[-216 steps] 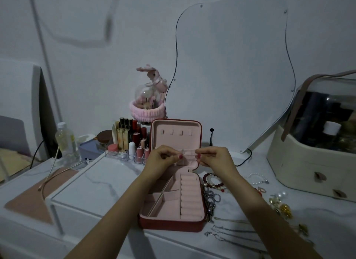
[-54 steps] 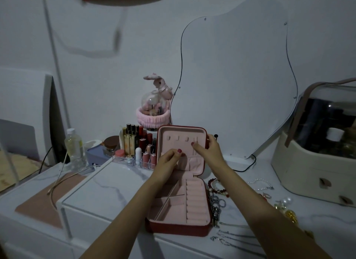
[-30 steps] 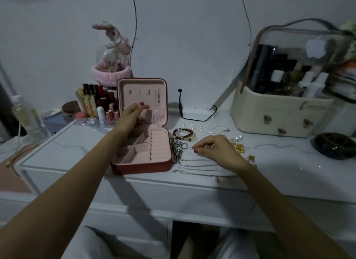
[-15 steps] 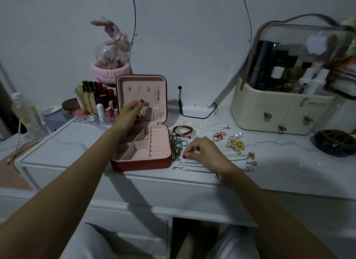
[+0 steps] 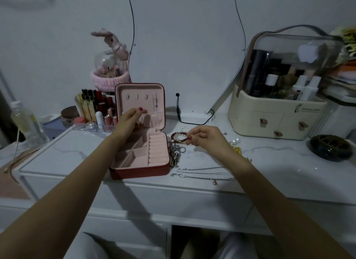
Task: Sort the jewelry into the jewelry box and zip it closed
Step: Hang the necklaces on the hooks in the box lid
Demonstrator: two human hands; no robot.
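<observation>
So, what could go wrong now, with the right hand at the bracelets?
The right hand pinches at two beaded bracelets lying together, so both may lift at once. The chunky chain lies right beside them and could snag. The left hand steadies the jewelry box only at its lid pocket, so the lid may tip.

Organizer (image 5: 277, 112) logo — print illegible

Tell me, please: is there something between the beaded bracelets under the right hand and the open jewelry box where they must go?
Nothing visible blocks it. The right hand pinches at the beaded bracelets just right of the jewelry box, whose lid stands open. A silver chain with a pendant lies nearer along the box's side; the left hand rests at the lid pocket.
</observation>
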